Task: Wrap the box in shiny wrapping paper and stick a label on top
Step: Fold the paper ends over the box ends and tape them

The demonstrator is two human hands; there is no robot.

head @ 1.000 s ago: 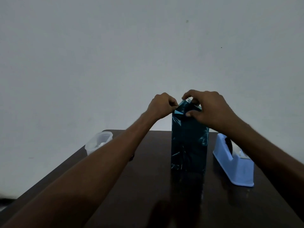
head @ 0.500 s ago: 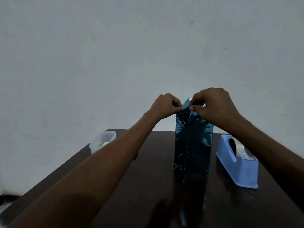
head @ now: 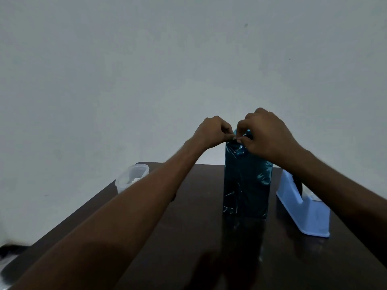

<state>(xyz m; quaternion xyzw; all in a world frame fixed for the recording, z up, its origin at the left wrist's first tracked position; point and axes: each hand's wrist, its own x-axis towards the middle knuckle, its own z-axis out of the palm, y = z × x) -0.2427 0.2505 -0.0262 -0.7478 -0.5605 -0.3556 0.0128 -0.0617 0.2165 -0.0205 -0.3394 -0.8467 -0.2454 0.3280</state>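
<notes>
A tall box (head: pixel 246 185) covered in shiny dark teal wrapping paper stands upright on the dark wooden table (head: pixel 199 237). At its top end the loose paper is gathered into folds. My left hand (head: pixel 213 131) pinches the paper at the top left edge, fingers curled. My right hand (head: pixel 266 135) pinches the paper flap at the top from the right, thumb and fingertips meeting beside the left hand's. The box's top face is hidden behind both hands. No label is in view.
A light blue tape dispenser (head: pixel 303 210) stands on the table right of the box, partly behind my right forearm. A clear plastic container (head: pixel 132 177) sits at the table's far left corner. A plain wall rises behind the table.
My hands have drawn closer together over the box top, pressing the raised paper flap lower. The box stays upright in place.
</notes>
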